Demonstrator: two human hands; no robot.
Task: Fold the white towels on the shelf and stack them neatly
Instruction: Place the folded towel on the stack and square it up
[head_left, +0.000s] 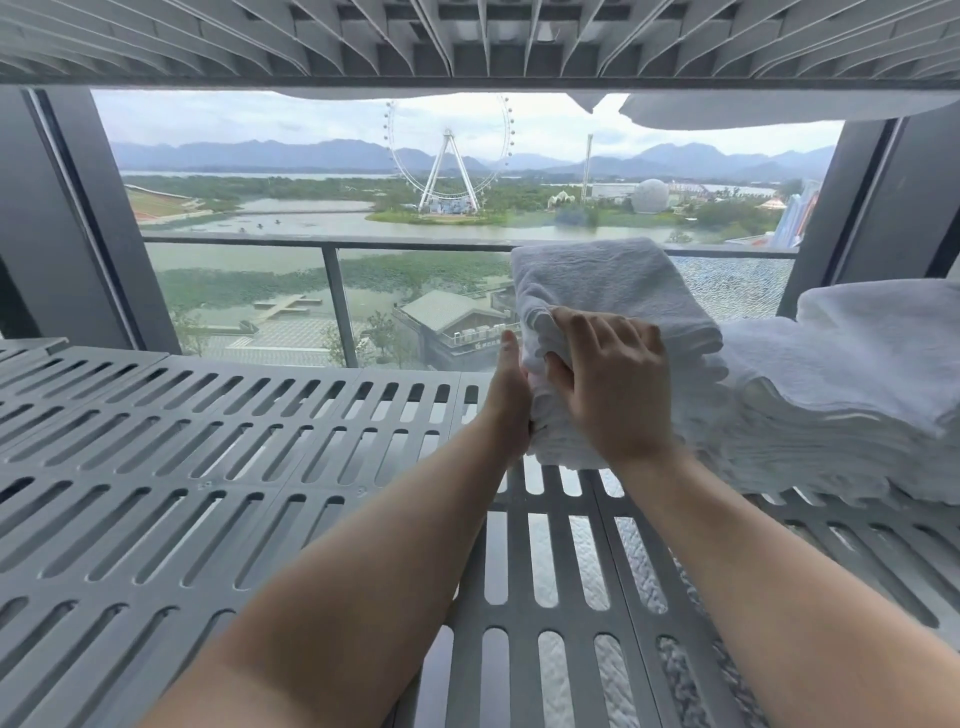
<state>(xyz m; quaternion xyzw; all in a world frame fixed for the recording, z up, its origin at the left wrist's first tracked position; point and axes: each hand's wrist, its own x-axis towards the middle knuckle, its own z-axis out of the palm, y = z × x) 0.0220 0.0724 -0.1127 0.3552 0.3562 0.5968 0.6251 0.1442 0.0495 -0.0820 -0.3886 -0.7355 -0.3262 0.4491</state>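
A stack of folded white towels (618, 291) sits on the grey slotted shelf (218, 431), right of centre. My right hand (608, 379) lies on top of the stack's near left corner, fingers curled into the top towel's folds with the thumb tucked under a layer. My left hand (511, 395) stands edge-on against the stack's left side, fingers straight and pressing the layers. A wider pile of white towels (852, 379) lies to the right, touching the stack.
The shelf's left half is bare slotted plastic. Another slotted shelf (467, 36) hangs close overhead, with white cloth (753, 111) drooping from it at upper right. Behind the shelf is a large window (311, 218) with a railing. More white fabric shows through the slots below.
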